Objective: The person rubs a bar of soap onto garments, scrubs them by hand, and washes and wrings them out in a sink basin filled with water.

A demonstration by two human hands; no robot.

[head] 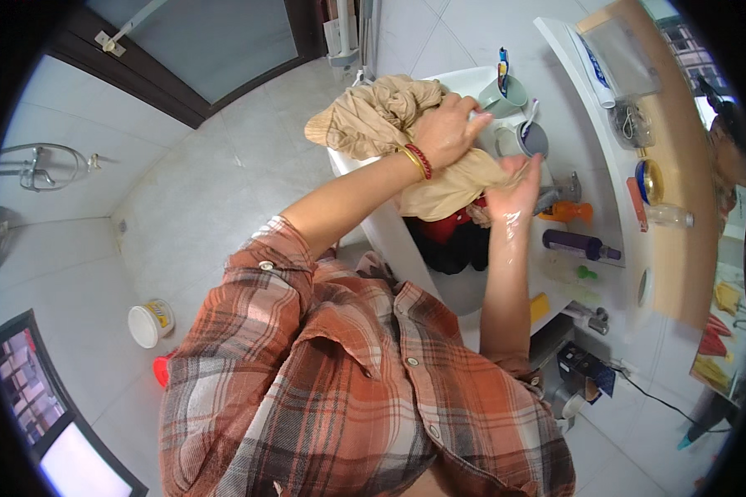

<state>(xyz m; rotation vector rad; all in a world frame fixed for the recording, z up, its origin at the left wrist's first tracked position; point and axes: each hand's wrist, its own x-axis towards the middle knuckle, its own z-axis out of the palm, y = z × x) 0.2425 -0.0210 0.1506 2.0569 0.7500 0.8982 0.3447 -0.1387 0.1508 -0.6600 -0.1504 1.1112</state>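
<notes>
A beige cloth garment (pixel 373 118) lies bunched over the far left rim of the white washbasin (pixel 398 248), part of it stretching over the basin. My left hand (pixel 451 132), with a red bead bracelet and a gold bangle at its wrist, rests against the garment; its fingers are partly spread and its grip is unclear. My right hand (pixel 515 186), wet along the wrist, has the lighter end of the cloth (pixel 460 183) at its palm and fingers. Under the cloth, red (pixel 441 228) and black fabric (pixel 451 251) lie in the basin.
Cups with toothbrushes (pixel 503 96), a faucet (pixel 556 192), an orange bottle (pixel 566 212) and a purple bottle (pixel 575 244) line the basin's right side. A shelf (pixel 621 155) with toiletries stands beyond them. A white tub (pixel 150 323) sits on the floor at left.
</notes>
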